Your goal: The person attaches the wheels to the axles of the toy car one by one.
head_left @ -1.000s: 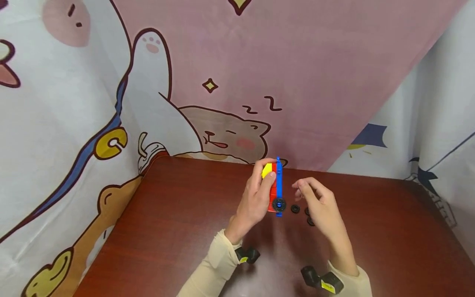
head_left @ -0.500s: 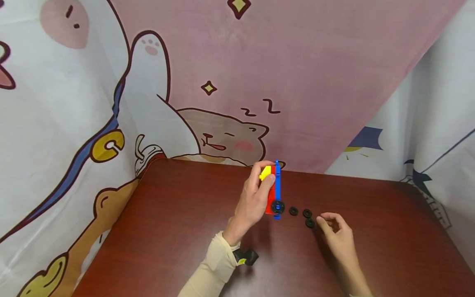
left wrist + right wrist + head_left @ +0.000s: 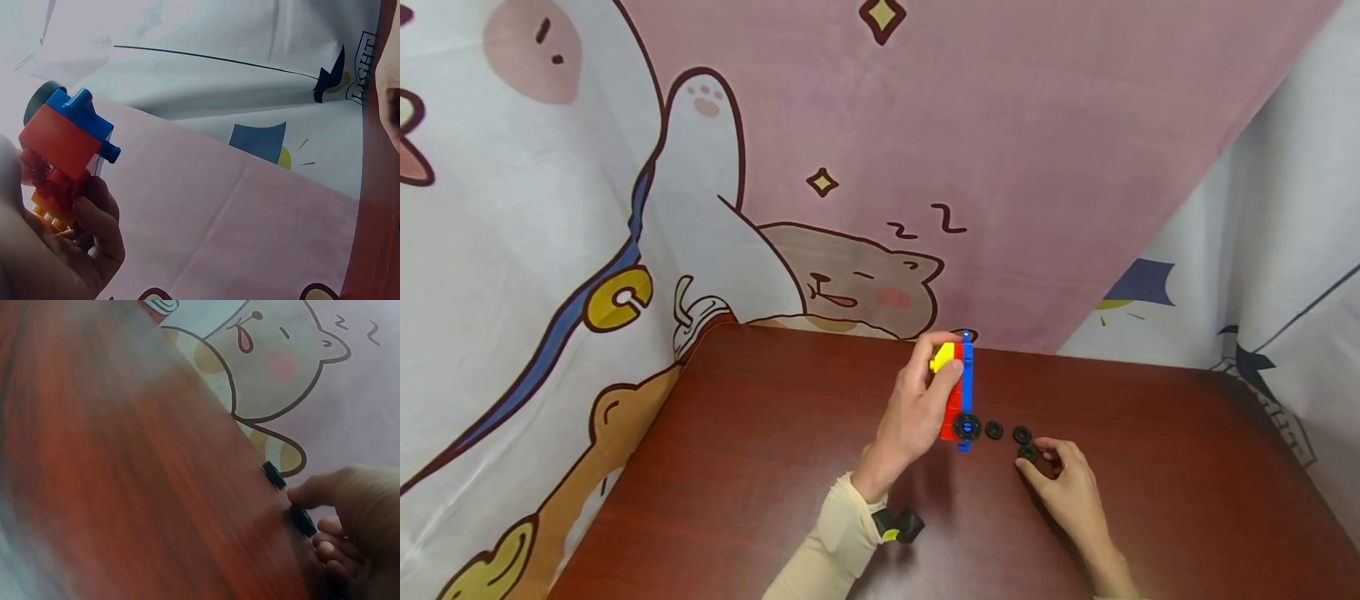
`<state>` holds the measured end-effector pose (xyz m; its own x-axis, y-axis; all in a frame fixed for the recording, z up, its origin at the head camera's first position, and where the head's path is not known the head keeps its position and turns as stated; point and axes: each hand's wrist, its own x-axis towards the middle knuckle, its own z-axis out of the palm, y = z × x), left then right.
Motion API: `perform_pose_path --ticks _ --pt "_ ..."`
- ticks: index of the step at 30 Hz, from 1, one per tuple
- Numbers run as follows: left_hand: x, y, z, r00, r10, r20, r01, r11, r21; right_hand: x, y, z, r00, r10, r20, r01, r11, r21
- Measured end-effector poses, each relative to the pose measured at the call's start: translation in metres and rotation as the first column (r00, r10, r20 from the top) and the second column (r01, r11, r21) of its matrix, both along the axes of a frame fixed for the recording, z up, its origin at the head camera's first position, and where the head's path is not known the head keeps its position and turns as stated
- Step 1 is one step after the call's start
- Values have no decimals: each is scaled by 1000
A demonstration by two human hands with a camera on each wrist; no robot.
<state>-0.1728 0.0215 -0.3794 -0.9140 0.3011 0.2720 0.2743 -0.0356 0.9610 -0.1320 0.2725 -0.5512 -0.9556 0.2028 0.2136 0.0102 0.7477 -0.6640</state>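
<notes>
My left hand (image 3: 917, 400) grips a toy car built of bricks (image 3: 967, 383), held on end above the table. Its blue base faces right, with red and yellow bricks on the left side. One black wheel (image 3: 966, 427) sits on the near end of the blue base. In the left wrist view the fingers curl round the red brick (image 3: 59, 140). My right hand (image 3: 1067, 483) has thumb and fingertips on either side of a loose black wheel (image 3: 1027, 452), pinching it at the table. In the right wrist view, that wheel (image 3: 303, 520) shows between thumb and fingers.
Two more loose black wheels, one nearer the car (image 3: 994, 430) and one just behind the pinched wheel (image 3: 1022, 434), lie on the dark red wooden table (image 3: 760, 433). A printed cloth (image 3: 1037, 167) hangs along the table's back and sides.
My right hand first drew back to the right, uncovering the loose wheels, then came left onto the nearest one. My left hand keeps its hold on the car, which shifts slightly.
</notes>
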Motion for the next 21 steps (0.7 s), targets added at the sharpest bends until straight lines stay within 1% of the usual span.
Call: perform_pose_path --ticks 2,6,10,16,19,21 --pt "0 1 -1 1000 -1 -2 1 1000 -1 -1 -2 0 1000 -6 -4 6 1000 26" --pt "0 3 -1 1000 -4 -7 4 1000 0 -3 -5 -1 999 -11 -36 12 999 42" --pt "1 4 -1 1000 -6 -17 5 1000 -10 -3 -7 -3 996 -22 -84 26 999 39" --pt "3 5 -2 1000 -18 -15 18 1000 -21 -2 -7 -6 988 -36 -152 40 999 23" --pt "3 6 -3 1000 -17 -15 16 1000 -27 -1 -7 -8 984 -48 -171 44 999 -24" --pt "3 7 -4 1000 -17 -12 16 999 -32 0 -7 -9 983 -61 -175 48 996 -78"
